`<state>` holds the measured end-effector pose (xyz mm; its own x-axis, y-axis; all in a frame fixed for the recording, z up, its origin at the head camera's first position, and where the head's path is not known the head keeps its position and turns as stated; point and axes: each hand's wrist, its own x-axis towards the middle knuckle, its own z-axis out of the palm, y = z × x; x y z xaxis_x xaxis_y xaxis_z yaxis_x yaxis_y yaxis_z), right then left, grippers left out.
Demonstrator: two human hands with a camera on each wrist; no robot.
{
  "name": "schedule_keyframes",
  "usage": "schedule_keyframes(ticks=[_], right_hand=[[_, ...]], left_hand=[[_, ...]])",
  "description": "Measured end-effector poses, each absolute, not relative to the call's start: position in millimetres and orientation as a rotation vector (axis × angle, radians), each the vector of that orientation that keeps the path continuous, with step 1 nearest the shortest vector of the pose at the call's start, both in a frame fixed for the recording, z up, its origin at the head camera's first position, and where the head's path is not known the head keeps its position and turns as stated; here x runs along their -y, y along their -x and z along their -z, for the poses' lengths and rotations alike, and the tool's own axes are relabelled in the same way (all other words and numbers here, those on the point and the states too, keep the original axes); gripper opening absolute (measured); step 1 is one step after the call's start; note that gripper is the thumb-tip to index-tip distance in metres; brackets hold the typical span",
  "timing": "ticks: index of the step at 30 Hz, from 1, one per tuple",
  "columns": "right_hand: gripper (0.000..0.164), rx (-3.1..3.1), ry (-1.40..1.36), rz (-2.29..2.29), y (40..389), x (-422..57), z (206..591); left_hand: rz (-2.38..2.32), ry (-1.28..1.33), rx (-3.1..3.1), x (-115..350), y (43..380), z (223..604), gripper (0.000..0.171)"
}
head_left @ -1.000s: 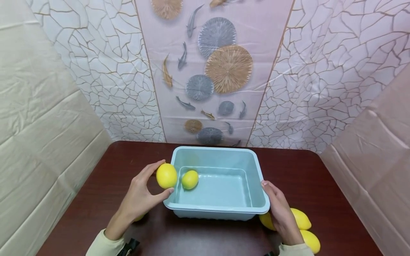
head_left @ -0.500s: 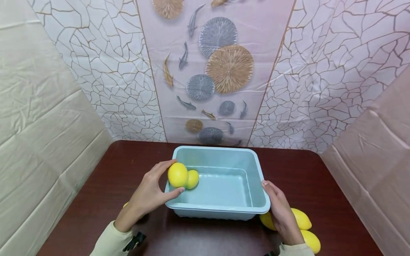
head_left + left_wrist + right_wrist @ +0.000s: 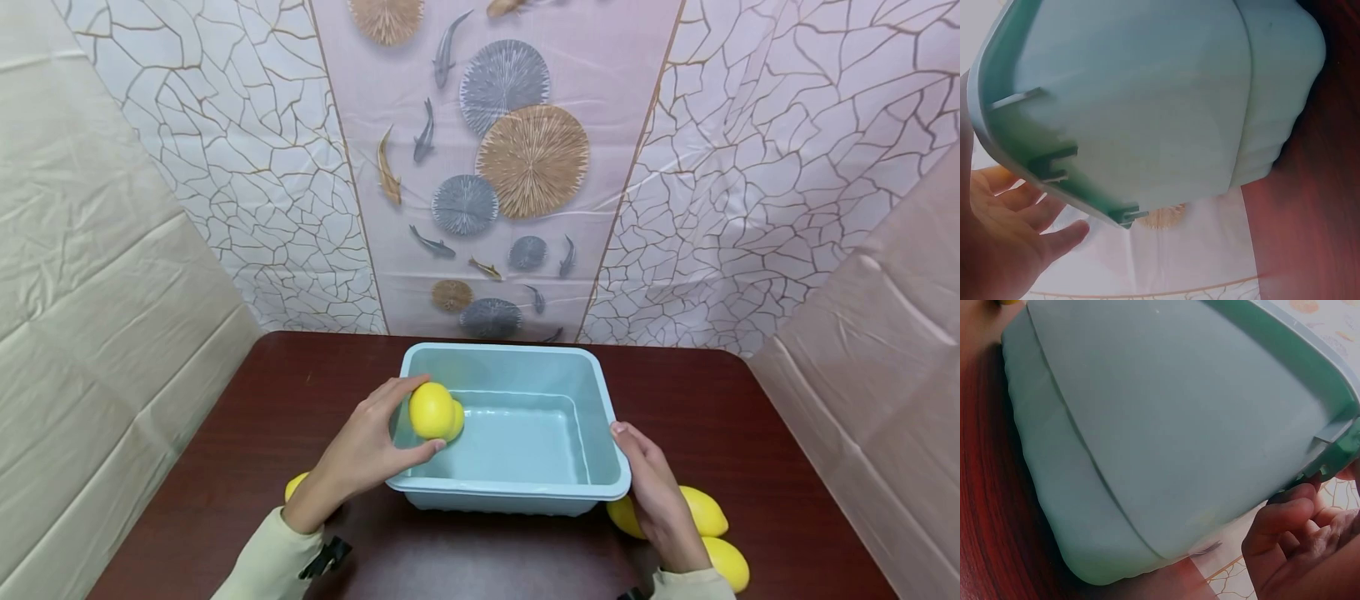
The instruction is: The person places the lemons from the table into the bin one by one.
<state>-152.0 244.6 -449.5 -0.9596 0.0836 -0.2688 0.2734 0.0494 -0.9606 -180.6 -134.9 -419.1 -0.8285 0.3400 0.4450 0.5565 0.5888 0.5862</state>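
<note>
The dark red-brown table (image 3: 480,550) carries a pale blue-green plastic tub (image 3: 517,446), rectangular with rounded corners, a smooth rolled rim and a wavy lower edge. The right hand (image 3: 651,492) grips the tub's right side at the rim. The left hand (image 3: 367,446) pinches a lemon (image 3: 431,410) between fingers and thumb over the tub's left part. It is bright yellow, smooth and rounded, and partly hides a second lemon (image 3: 457,419); whether they touch, I cannot tell.
</note>
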Motion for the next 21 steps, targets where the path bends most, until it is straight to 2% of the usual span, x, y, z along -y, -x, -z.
schedule_keyframes(ticks=[21], right_hand=[[0.060, -2.156, -0.375, 2.059, 150.8, -243.7, 449.4]], left_hand=[[0.988, 0.811, 2.572, 116.6, 191.6, 413.6, 0.082]])
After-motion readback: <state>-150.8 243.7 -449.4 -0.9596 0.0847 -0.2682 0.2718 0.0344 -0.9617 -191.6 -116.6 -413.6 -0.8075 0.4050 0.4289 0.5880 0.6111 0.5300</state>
